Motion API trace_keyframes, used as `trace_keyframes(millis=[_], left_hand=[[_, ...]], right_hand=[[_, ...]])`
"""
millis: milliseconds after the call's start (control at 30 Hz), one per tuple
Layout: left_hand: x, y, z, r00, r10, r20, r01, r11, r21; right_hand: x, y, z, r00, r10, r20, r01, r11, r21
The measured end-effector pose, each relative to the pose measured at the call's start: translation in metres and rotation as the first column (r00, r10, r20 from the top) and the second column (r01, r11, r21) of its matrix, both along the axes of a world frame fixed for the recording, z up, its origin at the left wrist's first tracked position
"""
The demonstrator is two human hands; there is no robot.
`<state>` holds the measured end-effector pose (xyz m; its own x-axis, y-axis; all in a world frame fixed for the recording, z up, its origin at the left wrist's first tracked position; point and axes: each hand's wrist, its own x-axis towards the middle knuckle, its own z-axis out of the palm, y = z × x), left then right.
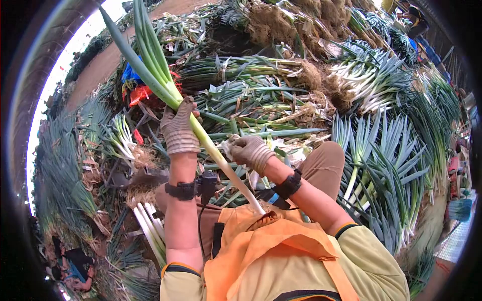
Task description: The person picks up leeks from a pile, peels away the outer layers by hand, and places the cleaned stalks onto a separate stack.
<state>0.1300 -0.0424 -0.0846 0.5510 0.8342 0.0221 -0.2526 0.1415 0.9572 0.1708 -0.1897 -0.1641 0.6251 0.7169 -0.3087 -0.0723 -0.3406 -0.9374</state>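
Observation:
A long green onion (213, 149) slants across the middle, its green leaves up at the top left and its white end down by the orange apron. My left hand (179, 128), in a striped work glove, is closed around its upper stalk. To the right of the stalk is my right hand (251, 152), also gloved, with its fingers curled together at a pale, peeled-looking scrap. That scrap is too small to name. Beneath both hands lie loose leaves and piled onions (251, 105).
Trimmed onions (376, 165) lie in a heap at the right, with a white-stemmed bundle (369, 75) above them. Brown roots (271, 25) are piled at the top. Red and blue plastic (138, 93) sits behind my left hand. Another person (78, 271) is at the lower left.

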Motion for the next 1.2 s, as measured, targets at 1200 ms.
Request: trace_keyframes(millis=[1200], left_hand=[[-0.061,0.195,0.050,0.988,-0.059,0.142,0.091,0.969,-0.229]], right_hand=[[0.012,-0.059,-0.043,0.647,0.728,0.225,-0.492,0.624,-0.607]])
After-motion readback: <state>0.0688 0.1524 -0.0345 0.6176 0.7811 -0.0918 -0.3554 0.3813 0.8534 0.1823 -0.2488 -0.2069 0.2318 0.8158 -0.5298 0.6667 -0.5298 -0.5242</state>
